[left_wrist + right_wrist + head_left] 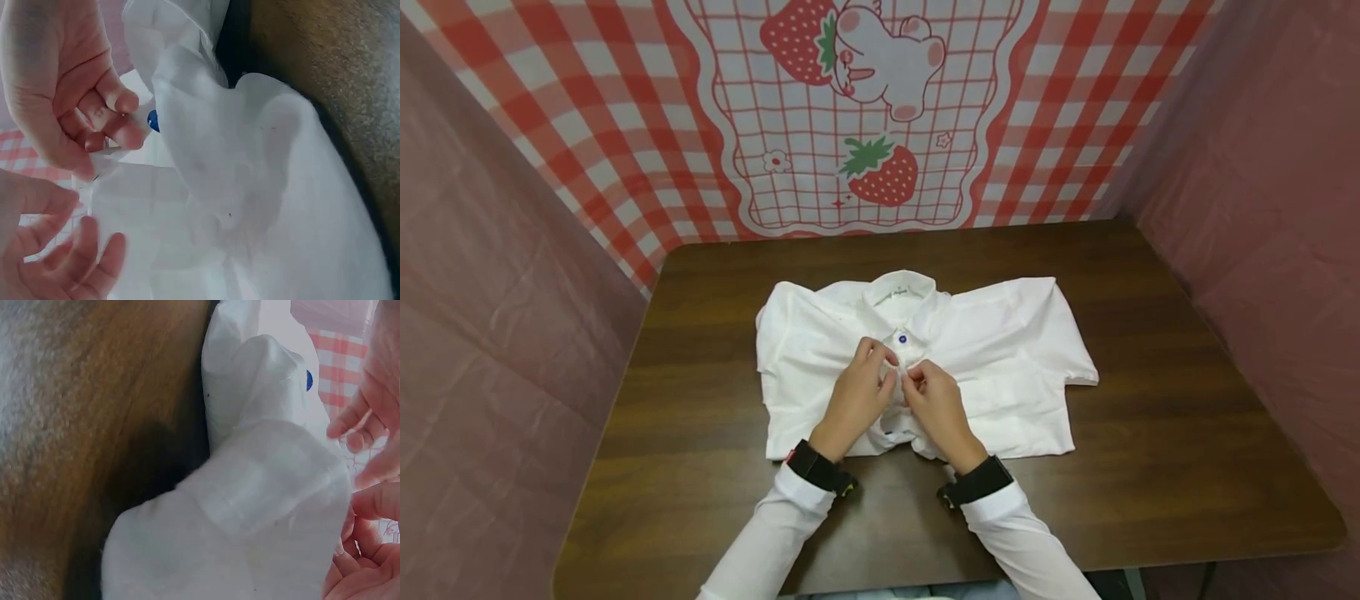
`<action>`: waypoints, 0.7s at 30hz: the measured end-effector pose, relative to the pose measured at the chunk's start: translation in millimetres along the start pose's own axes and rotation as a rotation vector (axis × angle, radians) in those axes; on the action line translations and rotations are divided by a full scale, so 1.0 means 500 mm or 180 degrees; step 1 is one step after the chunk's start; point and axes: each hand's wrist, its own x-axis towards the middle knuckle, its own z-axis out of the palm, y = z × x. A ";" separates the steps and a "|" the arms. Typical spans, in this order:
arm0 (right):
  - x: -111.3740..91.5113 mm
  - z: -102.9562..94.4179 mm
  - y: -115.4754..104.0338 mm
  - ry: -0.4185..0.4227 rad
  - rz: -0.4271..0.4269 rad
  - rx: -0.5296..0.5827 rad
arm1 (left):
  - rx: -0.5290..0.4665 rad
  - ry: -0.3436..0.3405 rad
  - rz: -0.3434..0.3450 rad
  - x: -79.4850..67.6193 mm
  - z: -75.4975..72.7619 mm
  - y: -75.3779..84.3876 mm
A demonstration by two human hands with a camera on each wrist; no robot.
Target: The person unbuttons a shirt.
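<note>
Fingers: right hand pinching, left hand can't tell. Brown worktop has a white shirt on it, right under both hands, longest side to side. Front edge is what's pinched. Blue button sits just past the fingertips, left hand looks nearer.

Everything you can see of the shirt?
White, short-sleeved shirt, thin, cotton-like. It lies front up on the table, collar at the far side, creased, bunched at the lower middle. Blue button below the collar; neck print too small to read. Right hand pinches its front edge; left hand is at it, grip unclear.
</note>
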 end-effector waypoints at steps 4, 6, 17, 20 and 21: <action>0.000 -0.004 0.000 0.0053 0.0013 0.0089 | -0.0015 -0.0017 0.0104 0.004 0.008 0.004; -0.001 -0.004 -0.002 0.0046 -0.0006 0.0193 | 0.0013 -0.0045 0.0125 0.003 0.012 0.003; 0.002 -0.016 -0.005 -0.0149 -0.0007 0.0242 | -0.0064 0.0049 0.0278 -0.002 0.034 -0.014; 0.008 -0.023 -0.007 -0.0130 -0.0025 0.0068 | -0.0109 0.0095 0.0257 -0.001 0.037 -0.011; 0.009 -0.026 -0.007 -0.0121 -0.0037 0.0019 | -0.0120 0.0104 0.0251 -0.001 0.038 -0.009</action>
